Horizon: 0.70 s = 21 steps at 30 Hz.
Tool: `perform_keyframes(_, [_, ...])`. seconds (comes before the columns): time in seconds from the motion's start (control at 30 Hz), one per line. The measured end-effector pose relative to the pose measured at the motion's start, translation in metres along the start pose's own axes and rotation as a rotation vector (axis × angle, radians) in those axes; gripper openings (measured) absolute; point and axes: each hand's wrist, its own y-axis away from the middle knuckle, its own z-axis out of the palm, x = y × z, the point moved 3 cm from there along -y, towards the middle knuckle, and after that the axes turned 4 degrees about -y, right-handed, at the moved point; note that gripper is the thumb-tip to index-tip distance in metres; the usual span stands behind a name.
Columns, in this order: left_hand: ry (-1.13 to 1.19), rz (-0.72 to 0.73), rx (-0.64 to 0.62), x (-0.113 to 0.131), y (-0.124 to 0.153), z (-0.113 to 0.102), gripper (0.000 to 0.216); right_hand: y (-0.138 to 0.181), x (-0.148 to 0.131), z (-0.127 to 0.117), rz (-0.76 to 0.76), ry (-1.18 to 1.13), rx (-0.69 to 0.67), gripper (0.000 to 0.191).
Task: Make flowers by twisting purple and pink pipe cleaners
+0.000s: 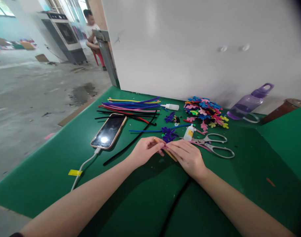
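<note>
Tan stick between the hands

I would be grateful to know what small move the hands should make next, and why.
I'd suggest holding the thin tan stick steady with the left hand and using the right hand to press the small pink piece against it. Both hands meet at the stick, and the pink piece shows right there between them, so that spot likely needs attention.
</note>
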Motion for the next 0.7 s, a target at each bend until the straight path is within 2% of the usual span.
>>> perform_keyframes(0.23, [-0.053,0.017,0.047,-0.0008,-0.001,-0.0007,0.025,0.0014,0.0013,-0.0006,-0.005,0.022,0.022,0.031])
perform_keyframes(0.7, [-0.077,-0.003,-0.042,-0.0008,-0.0007,0.0012,0.029,-0.0013,0.0004,-0.0029,0.038,-0.104,0.108,0.026])
